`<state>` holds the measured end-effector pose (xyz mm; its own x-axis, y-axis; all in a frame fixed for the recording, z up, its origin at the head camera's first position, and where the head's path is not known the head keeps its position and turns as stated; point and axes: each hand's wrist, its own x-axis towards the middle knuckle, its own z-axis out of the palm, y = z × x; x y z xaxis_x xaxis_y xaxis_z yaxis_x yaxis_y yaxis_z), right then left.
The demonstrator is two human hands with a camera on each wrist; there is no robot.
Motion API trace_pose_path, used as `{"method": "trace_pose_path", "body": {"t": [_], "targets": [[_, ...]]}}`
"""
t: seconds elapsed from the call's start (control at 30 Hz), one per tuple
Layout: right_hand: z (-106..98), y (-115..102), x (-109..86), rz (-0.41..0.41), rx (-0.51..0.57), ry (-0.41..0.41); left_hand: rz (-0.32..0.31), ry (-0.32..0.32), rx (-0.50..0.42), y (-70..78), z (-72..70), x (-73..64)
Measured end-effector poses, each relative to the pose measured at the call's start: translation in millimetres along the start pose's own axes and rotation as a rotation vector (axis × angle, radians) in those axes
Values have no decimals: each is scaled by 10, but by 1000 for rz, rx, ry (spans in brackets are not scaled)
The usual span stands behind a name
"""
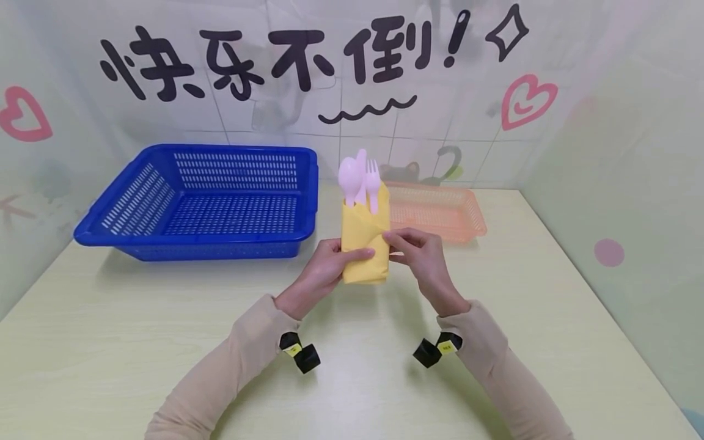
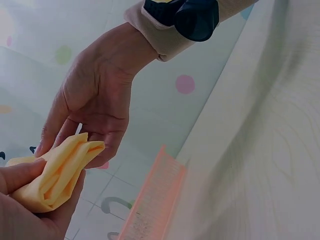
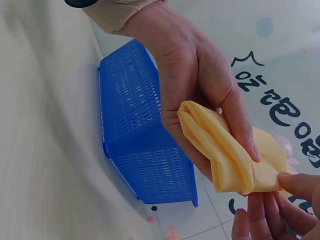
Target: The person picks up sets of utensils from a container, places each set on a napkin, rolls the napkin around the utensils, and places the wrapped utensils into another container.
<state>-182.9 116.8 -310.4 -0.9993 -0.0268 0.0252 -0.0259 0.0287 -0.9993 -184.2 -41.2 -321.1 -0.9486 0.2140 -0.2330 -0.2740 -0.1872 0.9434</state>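
Observation:
A yellow napkin (image 1: 363, 244), folded into a flat pouch, is held up above the table. Out of its top stick a pale pink plastic spoon (image 1: 349, 174), a knife (image 1: 361, 160) and a fork (image 1: 373, 178); their lower ends are hidden inside. My left hand (image 1: 321, 269) grips the pouch from its left side, thumb across the front and fingers behind. With thumb and fingers, my right hand (image 1: 423, 260) pinches the pouch's right edge. The folded layers of the bottom end show in the right wrist view, where the left thumb (image 3: 240, 125) presses on the cloth.
At the back left of the table (image 1: 363, 379) stands a large blue plastic basket (image 1: 214, 249). A smaller orange basket (image 1: 462, 229) is at the back right, partly behind the pouch and right hand. A printed curtain (image 1: 616, 183) hangs around the table's back and sides.

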Motion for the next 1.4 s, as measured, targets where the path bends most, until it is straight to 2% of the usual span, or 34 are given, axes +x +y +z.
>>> {"method": "trace_pose_path", "body": {"t": [0.27,0.4,0.57,0.83,1.07,1.27,1.4], "targets": [[-7,11,-49,49,-37,-40,17,54,9,46,-1,18],[-20,16,-65,61,-44,-67,27,57,2,59,-8,32],[-35,36,-99,37,-18,-94,46,66,-23,45,-23,52],[-30,77,-109,-9,-9,-85,46,82,-24,45,-17,62],[-44,105,-110,50,10,-122,37,101,-36,91,-26,57],[-43,103,-116,39,-2,-134,23,103,-28,106,-31,64],[-47,117,-120,83,15,-203,14,112,-31,105,-38,64]]}}
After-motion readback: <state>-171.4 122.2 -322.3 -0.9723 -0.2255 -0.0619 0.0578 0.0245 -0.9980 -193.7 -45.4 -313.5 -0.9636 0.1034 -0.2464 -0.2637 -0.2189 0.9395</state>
